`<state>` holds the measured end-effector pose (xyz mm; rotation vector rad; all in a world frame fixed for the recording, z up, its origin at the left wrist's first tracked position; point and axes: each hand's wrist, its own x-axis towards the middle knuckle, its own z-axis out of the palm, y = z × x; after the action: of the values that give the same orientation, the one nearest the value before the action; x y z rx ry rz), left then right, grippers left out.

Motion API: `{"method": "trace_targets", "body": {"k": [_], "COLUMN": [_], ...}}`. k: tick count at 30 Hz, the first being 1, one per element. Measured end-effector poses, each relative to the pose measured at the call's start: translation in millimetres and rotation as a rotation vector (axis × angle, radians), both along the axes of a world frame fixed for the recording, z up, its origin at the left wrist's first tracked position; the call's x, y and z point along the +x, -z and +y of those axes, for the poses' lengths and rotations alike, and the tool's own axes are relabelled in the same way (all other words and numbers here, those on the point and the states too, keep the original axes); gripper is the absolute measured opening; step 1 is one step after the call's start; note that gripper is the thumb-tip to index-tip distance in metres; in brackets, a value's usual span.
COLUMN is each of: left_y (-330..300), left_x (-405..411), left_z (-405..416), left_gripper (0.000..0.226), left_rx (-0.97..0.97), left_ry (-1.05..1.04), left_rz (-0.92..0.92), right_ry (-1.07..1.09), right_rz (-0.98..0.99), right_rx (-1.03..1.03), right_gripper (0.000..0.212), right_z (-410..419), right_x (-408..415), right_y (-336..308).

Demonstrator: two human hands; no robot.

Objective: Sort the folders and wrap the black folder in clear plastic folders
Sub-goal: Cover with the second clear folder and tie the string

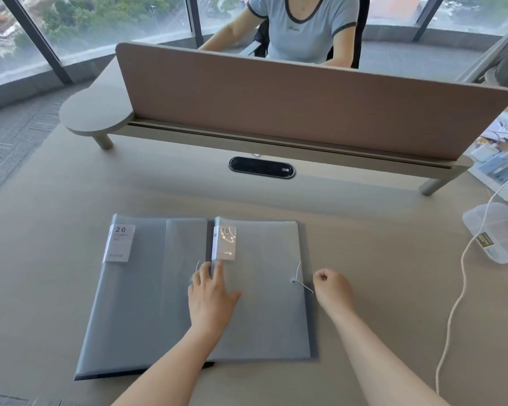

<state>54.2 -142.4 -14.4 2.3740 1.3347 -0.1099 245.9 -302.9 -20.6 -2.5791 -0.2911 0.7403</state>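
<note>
On the tan desk (71, 259) in front of you, two grey see-through folders lie flat, side by side. The left folder (141, 294) has a white label (120, 244) that says 20. The right folder (264, 288) lies a little over the left one's edge, and it has a label (225, 243) of its own.

Your left hand (210, 300) is open and flat. It presses down where the two folders meet, fingers on the right folder's left edge. I think you hold it there so the slippery plastic does not slide.

Your right hand (332, 287) is curled into a loose fist, just past the right edge of that folder. It seems to pinch the thin white string (305, 287) that runs from the small round button (293, 280). I cannot tell for sure that the string is in your fingers. The string is what keeps this folder closed, so I think you are tying or untying it.

The black folder is hard to find. A dark edge (115, 375) peeks out under the left folder's bottom, so it may be inside. I cannot be sure.

A clear plastic box (496, 230) and a white cable (464, 288) sit well off to your right, out of the way.
</note>
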Motion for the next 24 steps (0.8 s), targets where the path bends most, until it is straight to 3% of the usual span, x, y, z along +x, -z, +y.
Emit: {"method": "trace_targets", "body": {"k": [5, 8, 12, 19, 21, 24], "left_y": [-6.6, -10.0, -8.8, -22.9, -25.8, -32.6], "left_x": [4.7, 11.8, 18.5, 15.5, 12.7, 5.7], "left_z": [0.7, 4.7, 14.7, 13.7, 11.2, 11.9], "left_gripper": [0.07, 0.055, 0.05, 0.034, 0.032, 0.031], "left_rx": [-0.132, -0.25, -0.434, -0.69, -0.703, -0.717], "left_ry": [-0.199, -0.34, -0.489, -0.634, -0.638, -0.643], "left_rz": [0.016, -0.033, -0.115, -0.518, -0.598, -0.682], "right_ry": [0.006, 0.014, 0.021, 0.198, 0.265, 0.336], "right_rz": [0.007, 0.028, 0.047, 0.183, 0.214, 0.273], "right_rx": [-0.035, -0.033, 0.008, 0.131, 0.21, 0.306], "right_gripper": [0.024, 0.02, 0.024, 0.019, 0.025, 0.016], "right_z": [5.0, 7.4, 6.8, -2.7, -5.4, -7.4], "right_x": [-7.8, -7.8, -4.4, 1.5, 1.5, -1.4], "right_y": [-3.9, -7.3, -9.2, 10.5, 17.8, 16.6]}}
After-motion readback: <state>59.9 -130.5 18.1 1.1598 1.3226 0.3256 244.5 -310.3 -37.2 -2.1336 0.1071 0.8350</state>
